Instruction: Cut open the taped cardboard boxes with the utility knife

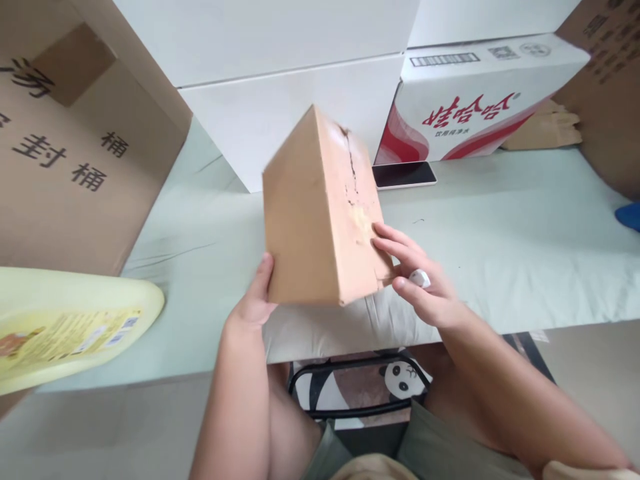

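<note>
A brown cardboard box [300,227] stands tilted between my hands, one edge toward me. Its right face has a torn dark slit and a pale scuffed patch. My left hand [255,293] grips the lower left side, thumb on the front face and its other fingers hidden behind. On the right, my right hand [423,273] has two fingertips against the torn face and its thumb by a small loose flap at the lower corner. A white object [419,278], perhaps a ring, sits on one of its fingers.
A black-screened phone [406,175] lies behind the box, before a white-and-red carton [460,113]. White boxes [295,87] stand at the back. A large printed carton [75,153] and a yellow bottle [80,327] are on the left, on a pale green cloth [500,253].
</note>
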{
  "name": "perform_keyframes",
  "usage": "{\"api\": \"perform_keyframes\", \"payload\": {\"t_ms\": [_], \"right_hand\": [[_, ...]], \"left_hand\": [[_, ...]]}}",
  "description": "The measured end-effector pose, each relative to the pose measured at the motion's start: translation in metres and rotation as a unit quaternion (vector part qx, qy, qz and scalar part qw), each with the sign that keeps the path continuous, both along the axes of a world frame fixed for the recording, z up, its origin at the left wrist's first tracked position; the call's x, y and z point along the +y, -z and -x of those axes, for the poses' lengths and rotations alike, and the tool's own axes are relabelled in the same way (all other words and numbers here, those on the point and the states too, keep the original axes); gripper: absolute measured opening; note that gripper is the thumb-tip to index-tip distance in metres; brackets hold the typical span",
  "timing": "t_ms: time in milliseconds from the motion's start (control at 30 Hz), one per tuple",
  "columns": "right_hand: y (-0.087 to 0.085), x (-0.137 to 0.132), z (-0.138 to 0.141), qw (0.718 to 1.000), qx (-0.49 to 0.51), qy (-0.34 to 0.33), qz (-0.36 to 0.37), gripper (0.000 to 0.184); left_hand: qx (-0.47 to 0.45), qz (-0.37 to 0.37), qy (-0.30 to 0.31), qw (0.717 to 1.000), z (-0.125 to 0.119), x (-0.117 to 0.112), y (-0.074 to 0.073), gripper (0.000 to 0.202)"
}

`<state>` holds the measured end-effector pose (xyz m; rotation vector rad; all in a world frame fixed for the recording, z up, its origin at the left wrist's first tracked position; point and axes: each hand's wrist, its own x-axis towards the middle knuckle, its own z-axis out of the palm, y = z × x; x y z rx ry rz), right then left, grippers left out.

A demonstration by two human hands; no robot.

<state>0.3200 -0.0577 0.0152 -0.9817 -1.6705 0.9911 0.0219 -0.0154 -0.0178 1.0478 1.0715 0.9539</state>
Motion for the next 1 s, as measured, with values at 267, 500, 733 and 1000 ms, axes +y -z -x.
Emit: {"api": "perform_keyframes", "payload": {"t_ms": [267,500,733,1000], "right_hand": [[0.0,0.0,-0.001,0.996,0.011,0.054,-0.068,0.03],[0.003,0.003,0.001,0.997,0.011,0.076,-0.011,0.018],[-0.003,0.005,-0.002,0.998,-0.02,-0.032,0.041,0.021],[-0.007,0.006,-0.006,0.992,-0.063,-0.102,0.03,0.02]], "left_hand": [[0.044,0.098,0.08,0.991,-0.01,0.003,-0.009,0.051],[0.145,0.09,0.165,0.971,-0.005,0.005,-0.013,0.039],[0.063,-0.158,-0.173,0.97,0.002,0.016,0.0,0.072],[0.026,-0.193,-0.108,0.975,-0.001,0.012,-0.006,0.067]]}}
